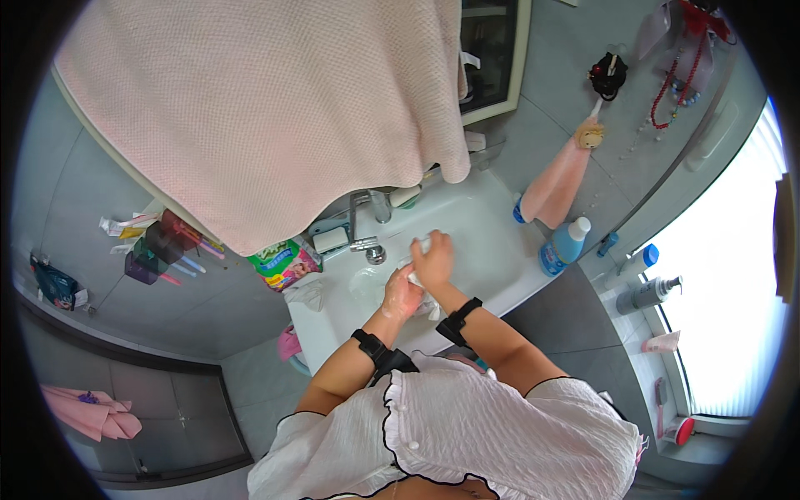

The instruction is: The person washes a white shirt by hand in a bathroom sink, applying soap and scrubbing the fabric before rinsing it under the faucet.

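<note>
A wet white cloth [429, 308] is bunched between my hands over the white washbasin [500, 262]. My left hand [400, 295] grips it from the left, with suds or water on the wrist. My right hand [435, 261] is curled over the cloth's upper part, its fingers bent. Whether a piece of soap is also within the bunch is hidden. Just beyond my hands stands a chrome faucet [374, 250], its spout pointing into the basin. Some whitish water shows in the bowl near my left hand.
A white soap bar [330, 239] sits in a dish left of the faucet; another soap bar [405, 196] lies behind it. A detergent bag [286, 264] and a grey-white cloth [306, 295] rest at the left rim, a blue bottle [564, 246] at the right. A pink towel [281, 112] hangs ahead.
</note>
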### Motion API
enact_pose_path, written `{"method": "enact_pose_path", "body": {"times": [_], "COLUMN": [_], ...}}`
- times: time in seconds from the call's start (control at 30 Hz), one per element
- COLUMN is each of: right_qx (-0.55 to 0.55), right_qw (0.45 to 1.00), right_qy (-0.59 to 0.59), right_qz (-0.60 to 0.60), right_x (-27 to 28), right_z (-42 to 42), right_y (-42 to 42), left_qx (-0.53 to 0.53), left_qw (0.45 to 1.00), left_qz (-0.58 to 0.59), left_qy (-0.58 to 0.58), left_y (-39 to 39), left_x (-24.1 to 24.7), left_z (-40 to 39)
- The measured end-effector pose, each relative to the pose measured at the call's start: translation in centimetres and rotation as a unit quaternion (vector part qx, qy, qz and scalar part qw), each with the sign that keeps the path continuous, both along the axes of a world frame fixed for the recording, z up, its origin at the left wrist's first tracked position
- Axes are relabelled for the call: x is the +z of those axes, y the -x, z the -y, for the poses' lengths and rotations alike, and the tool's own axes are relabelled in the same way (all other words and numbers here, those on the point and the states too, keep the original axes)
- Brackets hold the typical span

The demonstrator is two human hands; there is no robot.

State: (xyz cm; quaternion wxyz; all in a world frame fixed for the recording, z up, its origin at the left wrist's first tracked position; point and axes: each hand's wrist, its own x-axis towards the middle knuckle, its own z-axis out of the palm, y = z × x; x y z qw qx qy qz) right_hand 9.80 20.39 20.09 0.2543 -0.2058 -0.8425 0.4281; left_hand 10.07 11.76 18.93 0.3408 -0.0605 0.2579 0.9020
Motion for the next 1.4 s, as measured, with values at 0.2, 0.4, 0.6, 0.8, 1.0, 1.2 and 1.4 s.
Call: {"method": "enact_pose_path", "body": {"times": [0.2,0.4,0.6,0.8,1.0,1.2,1.4], "right_qx": [0.139,-0.079,-0.130,-0.008,-0.100,0.019,0.042], "right_qw": [0.981,0.995,0.986,0.995,0.990,0.996,0.996], "right_qy": [-0.054,0.064,0.081,-0.098,-0.095,-0.087,0.079], "right_qz": [-0.125,0.015,0.064,0.036,0.010,-0.010,-0.005], "right_x": [-2.0,-2.4,-1.8,-1.8,-4.0,-2.5,-5.8], "right_z": [0.5,-4.8,-6.1,-3.2,-1.1,-2.6,-3.3], "right_y": [-3.7,-0.5,-0.6,-1.1,1.2,0.7,0.1], "left_qx": [-0.035,-0.028,-0.107,-0.026,-0.018,-0.041,-0.021], "left_qw": [0.995,0.999,0.992,0.992,0.998,0.996,0.996], "left_qz": [-0.069,-0.026,0.073,-0.121,0.016,0.076,0.040], "left_qy": [-0.064,0.028,0.006,0.026,0.058,0.022,0.072], "left_y": [1.2,1.4,-0.7,2.2,-0.4,-0.2,0.5], "left_x": [-4.3,-3.3,-0.2,-7.8,0.4,-0.2,-0.8], "left_z": [-1.0,-2.7,-5.5,-2.2,-2.9,-0.6,-0.2]}}
